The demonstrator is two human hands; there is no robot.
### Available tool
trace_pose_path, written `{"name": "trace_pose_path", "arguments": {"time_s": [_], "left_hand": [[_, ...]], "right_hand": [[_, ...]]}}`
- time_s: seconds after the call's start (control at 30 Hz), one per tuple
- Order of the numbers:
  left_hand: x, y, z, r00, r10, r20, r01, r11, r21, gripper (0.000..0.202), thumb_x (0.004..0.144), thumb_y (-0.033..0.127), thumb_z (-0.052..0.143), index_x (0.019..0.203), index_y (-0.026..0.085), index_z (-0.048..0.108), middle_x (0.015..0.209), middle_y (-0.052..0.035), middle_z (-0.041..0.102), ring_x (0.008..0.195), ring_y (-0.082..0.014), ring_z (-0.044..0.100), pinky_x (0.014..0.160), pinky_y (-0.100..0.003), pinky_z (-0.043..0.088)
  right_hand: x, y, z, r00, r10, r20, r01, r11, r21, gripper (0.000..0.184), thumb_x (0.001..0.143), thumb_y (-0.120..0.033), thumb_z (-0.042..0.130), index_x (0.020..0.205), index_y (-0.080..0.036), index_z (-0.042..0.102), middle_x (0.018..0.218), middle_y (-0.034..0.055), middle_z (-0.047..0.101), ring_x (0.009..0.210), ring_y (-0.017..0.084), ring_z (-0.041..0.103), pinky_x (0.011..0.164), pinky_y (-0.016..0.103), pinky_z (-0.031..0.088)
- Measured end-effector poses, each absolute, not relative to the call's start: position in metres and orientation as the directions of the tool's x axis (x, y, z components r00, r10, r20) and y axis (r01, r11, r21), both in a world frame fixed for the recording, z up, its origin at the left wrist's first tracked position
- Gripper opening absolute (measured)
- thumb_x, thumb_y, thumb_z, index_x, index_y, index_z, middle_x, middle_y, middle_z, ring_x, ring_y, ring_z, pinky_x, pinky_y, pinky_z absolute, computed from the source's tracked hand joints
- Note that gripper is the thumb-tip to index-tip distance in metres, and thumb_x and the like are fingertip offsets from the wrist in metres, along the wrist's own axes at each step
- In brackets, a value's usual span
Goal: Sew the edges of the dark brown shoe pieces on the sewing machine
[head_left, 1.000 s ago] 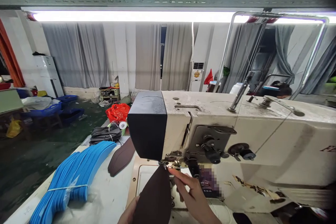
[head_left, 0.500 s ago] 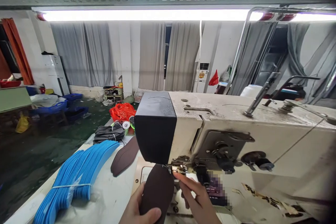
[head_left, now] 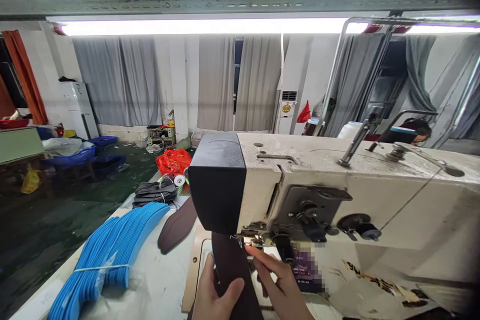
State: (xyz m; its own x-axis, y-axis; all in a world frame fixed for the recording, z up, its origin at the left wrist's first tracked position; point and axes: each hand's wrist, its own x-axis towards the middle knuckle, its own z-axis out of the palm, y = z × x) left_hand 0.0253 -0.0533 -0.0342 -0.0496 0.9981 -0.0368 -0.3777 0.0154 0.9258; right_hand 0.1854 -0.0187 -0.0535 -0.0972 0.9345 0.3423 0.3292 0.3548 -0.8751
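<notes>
Dark brown piece [head_left: 232, 265]: thin, matt, smooth sheet with a long outline, bending under the hand. Blue stack [head_left: 112, 245]: many curved, foam-like layers, strapped together, along the left edge of the white tabletop [head_left: 163, 275]. Black stack [head_left: 155, 193]: flat strips, tied, toward the far edge; crinkled red plastic bag [head_left: 173, 162] just beyond. Second brown piece [head_left: 178, 225]: sole-shaped, with an inner contour line, lying between blue stack and sewing machine [head_left: 311, 160]. The machine's black cover [head_left: 217, 190] overhangs the work and hides its far end. Work sits beneath the needle area, near end tilted up. Left hand [head_left: 215, 292] grips it, thumb on top. Right hand [head_left: 279, 280]: index fingertip beside the presser foot [head_left: 242, 242]; cannot tell whether it pinches anything.
</notes>
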Motion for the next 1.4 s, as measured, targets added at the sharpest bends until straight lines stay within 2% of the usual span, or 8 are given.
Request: {"name": "trace_pose_path", "arguments": {"time_s": [0.2, 0.33, 0.5, 0.67, 1.0, 1.17, 1.27, 1.4], "left_hand": [[0.023, -0.058, -0.017, 0.05, 0.992, -0.115, -0.378, 0.125, 0.917, 0.065, 0.06, 0.043, 0.079, 0.112, 0.02, 0.046, 0.095, -0.0089, 0.07, 0.077, -0.0226, 0.068, 0.058, -0.028, 0.055], [0.008, -0.056, -0.005, 0.184, 0.967, -0.178, -0.291, 0.227, 0.929, 0.063, 0.061, 0.038, 0.078, 0.112, 0.02, 0.046, 0.084, -0.004, 0.068, 0.047, -0.0095, 0.058, 0.036, -0.018, 0.041], [-0.008, -0.045, 0.012, 0.31, 0.932, -0.19, -0.275, 0.279, 0.92, 0.057, 0.058, 0.022, 0.076, 0.109, 0.02, 0.051, 0.081, -0.0025, 0.067, 0.052, -0.0102, 0.059, 0.039, -0.017, 0.041], [-0.013, -0.029, 0.014, 0.318, 0.928, -0.195, -0.25, 0.28, 0.927, 0.051, 0.056, 0.014, 0.072, 0.104, 0.018, 0.055, 0.074, -0.0016, 0.067, 0.054, -0.0103, 0.059, 0.042, -0.016, 0.041], [-0.005, -0.008, 0.0, 0.137, 0.98, -0.146, -0.351, 0.186, 0.918, 0.042, 0.052, 0.02, 0.078, 0.089, 0.013, 0.06, 0.079, -0.007, 0.071, 0.069, -0.0177, 0.066, 0.056, -0.024, 0.047], [0.01, -0.019, -0.01, 0.016, 0.992, -0.125, -0.473, 0.117, 0.873, 0.038, 0.061, 0.023, 0.077, 0.094, 0.015, 0.061, 0.092, -0.0072, 0.072, 0.08, -0.0175, 0.067, 0.066, -0.026, 0.051], [0.026, -0.031, -0.012, -0.1, 0.977, -0.187, -0.629, 0.083, 0.773, 0.025, 0.063, 0.019, 0.076, 0.086, 0.015, 0.065, 0.092, -0.0056, 0.072, 0.087, -0.0189, 0.067, 0.075, -0.027, 0.053], [0.044, -0.054, -0.014, -0.187, 0.914, -0.361, -0.742, 0.109, 0.661, 0.01, 0.063, 0.013, 0.075, 0.069, 0.013, 0.066, 0.076, -0.006, 0.071, 0.074, -0.0168, 0.068, 0.075, -0.025, 0.055]], "right_hand": [[0.184, -0.021, -0.043, -0.137, 0.906, 0.401, 0.332, 0.424, -0.843, 0.04, 0.09, -0.046, 0.047, 0.111, -0.022, 0.071, 0.075, 0.0051, 0.07, 0.042, 0.01, 0.048, 0.04, 0.02, 0.043], [0.184, -0.02, -0.047, -0.16, 0.898, 0.409, 0.32, 0.44, -0.839, 0.04, 0.092, -0.044, 0.045, 0.114, -0.022, 0.069, 0.059, 0.0005, 0.06, 0.039, 0.009, 0.045, 0.038, 0.019, 0.04], [0.185, -0.017, -0.053, -0.206, 0.904, 0.374, 0.274, 0.42, -0.865, 0.044, 0.093, -0.045, 0.041, 0.118, -0.019, 0.066, 0.047, -0.0057, 0.042, 0.037, 0.009, 0.04, 0.038, 0.02, 0.037], [0.184, -0.016, -0.053, -0.198, 0.909, 0.366, 0.272, 0.41, -0.87, 0.045, 0.093, -0.046, 0.042, 0.118, -0.018, 0.067, 0.047, -0.0071, 0.037, 0.036, 0.009, 0.037, 0.04, 0.021, 0.035], [0.183, -0.015, -0.054, -0.193, 0.911, 0.364, 0.293, 0.407, -0.865, 0.043, 0.093, -0.044, 0.043, 0.117, -0.019, 0.067, 0.045, -0.0066, 0.04, 0.037, 0.01, 0.04, 0.042, 0.022, 0.035], [0.182, -0.019, -0.049, -0.175, 0.905, 0.388, 0.306, 0.425, -0.852, 0.042, 0.092, -0.044, 0.045, 0.116, -0.019, 0.068, 0.044, -0.0068, 0.039, 0.038, 0.011, 0.041, 0.042, 0.022, 0.037], [0.181, -0.019, -0.046, -0.161, 0.901, 0.403, 0.313, 0.434, -0.845, 0.042, 0.091, -0.045, 0.045, 0.116, -0.019, 0.068, 0.045, -0.0056, 0.043, 0.039, 0.011, 0.041, 0.04, 0.021, 0.038], [0.18, -0.02, -0.043, -0.168, 0.906, 0.388, 0.313, 0.422, -0.851, 0.043, 0.092, -0.045, 0.044, 0.116, -0.018, 0.068, 0.048, -0.0039, 0.048, 0.04, 0.01, 0.041, 0.04, 0.02, 0.038]]}}
